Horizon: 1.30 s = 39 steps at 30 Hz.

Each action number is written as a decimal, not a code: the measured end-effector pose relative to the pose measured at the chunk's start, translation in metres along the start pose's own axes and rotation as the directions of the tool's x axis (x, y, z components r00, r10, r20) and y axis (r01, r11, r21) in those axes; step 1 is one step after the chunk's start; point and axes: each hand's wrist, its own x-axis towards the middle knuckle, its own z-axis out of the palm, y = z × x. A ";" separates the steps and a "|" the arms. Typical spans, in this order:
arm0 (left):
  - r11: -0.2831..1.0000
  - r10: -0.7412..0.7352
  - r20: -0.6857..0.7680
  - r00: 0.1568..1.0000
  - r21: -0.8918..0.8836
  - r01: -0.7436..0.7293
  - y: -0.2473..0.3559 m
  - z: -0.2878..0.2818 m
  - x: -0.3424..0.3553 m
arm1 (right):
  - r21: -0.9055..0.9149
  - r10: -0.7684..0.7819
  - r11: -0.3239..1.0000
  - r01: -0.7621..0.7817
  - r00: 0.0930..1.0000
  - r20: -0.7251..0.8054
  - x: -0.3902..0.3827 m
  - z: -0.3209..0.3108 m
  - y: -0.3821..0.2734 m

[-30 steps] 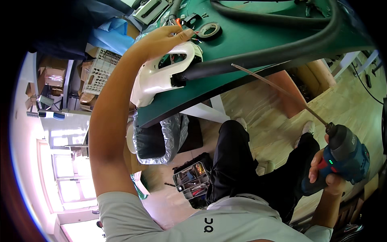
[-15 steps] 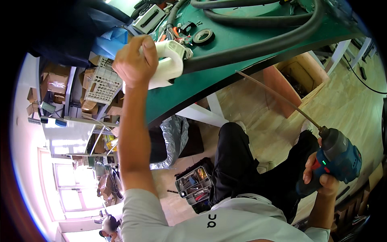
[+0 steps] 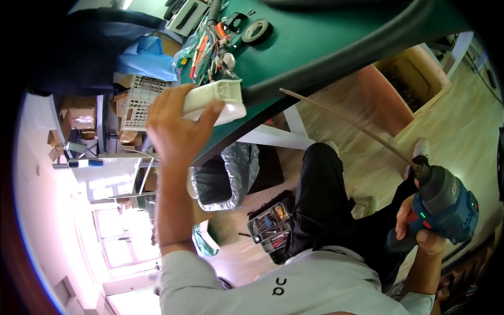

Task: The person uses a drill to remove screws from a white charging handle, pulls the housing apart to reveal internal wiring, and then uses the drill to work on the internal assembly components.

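My left hand grips a white plastic housing at the near table edge, thumb across its near face. A thick black cable runs from beside the housing's right end along the table; their joint is not clear. In my right hand, fingers wrapped round the handle, is a blue and black cordless drill with small green lights on. Its long thin bit points up and left, the tip in front of the cable and apart from the housing in this view.
On the green table lie a black tape roll and a bundle of loose wires. A wooden box stands on the floor at right. Below are a lined bin and a toolbox. Shelves with cartons are at left.
My left hand has moved down and turned the white housing, its thumb now along the near face. The bit tip has shifted left and slightly up, nearer the housing. The drill has moved slightly right.
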 end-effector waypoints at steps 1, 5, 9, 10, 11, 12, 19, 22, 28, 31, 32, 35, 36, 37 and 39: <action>1.000 -0.008 0.224 0.975 0.011 0.005 0.000 -0.010 0.014 | 0.022 0.018 1.000 -0.018 1.000 0.012 0.007 -0.002 0.002; 1.000 0.028 0.682 0.731 -0.019 -0.021 0.010 -0.015 0.062 | 0.121 0.072 0.989 -0.090 0.986 0.148 0.041 -0.020 0.002; 0.995 0.097 0.595 0.798 -0.042 -0.089 0.011 -0.002 0.052 | 0.189 0.123 0.967 -0.170 0.964 0.235 0.076 -0.040 -0.003; 0.995 0.088 0.544 0.834 -0.016 -0.094 0.006 -0.004 0.044 | 0.198 0.154 0.957 -0.213 0.949 0.274 0.086 -0.046 -0.006; 0.993 0.117 0.465 0.877 -0.078 -0.091 -0.001 -0.002 0.037 | 0.196 0.176 0.948 -0.249 0.928 0.328 0.095 -0.055 -0.010; 0.991 0.126 0.414 0.901 -0.090 -0.097 -0.002 0.001 0.035 | 0.193 0.196 0.939 -0.285 0.904 0.381 0.103 -0.063 -0.014; 1.000 -0.026 0.097 0.995 -0.006 0.026 0.017 0.024 0.023 | -0.098 0.450 0.851 -0.516 0.620 0.642 0.163 -0.098 -0.039; 0.997 0.051 0.053 0.997 0.048 -0.053 0.012 0.027 0.018 | -0.036 0.451 0.862 -0.506 0.733 0.510 0.159 -0.088 -0.033; 0.998 -0.062 0.076 0.995 0.025 0.061 0.015 0.027 0.025 | -0.146 0.619 0.771 -0.620 0.675 0.402 0.157 -0.084 -0.049; 0.998 -0.060 0.075 0.995 0.021 0.059 0.013 0.026 0.024 | -0.107 0.581 0.798 -0.593 0.712 0.394 0.153 -0.076 -0.050; 0.999 -0.052 0.072 0.996 0.016 0.051 0.012 0.027 0.024 | -0.109 0.570 0.805 -0.583 0.710 0.412 0.154 -0.076 -0.051; 0.999 -0.037 0.064 0.997 0.010 0.036 0.011 0.028 0.026 | -0.131 0.556 0.807 -0.576 0.665 0.498 0.162 -0.083 -0.051; 0.999 -0.040 0.062 0.997 0.014 0.039 0.011 0.029 0.027 | -0.126 0.548 0.808 -0.575 0.656 0.519 0.162 -0.084 -0.051; 0.999 -0.045 0.064 0.997 0.025 0.044 0.012 0.029 0.025 | -0.089 0.528 0.815 -0.572 0.671 0.521 0.161 -0.085 -0.047; 0.999 -0.042 0.055 0.998 0.016 0.041 0.011 0.028 0.022 | -0.034 0.482 0.838 -0.545 0.709 0.514 0.160 -0.084 -0.039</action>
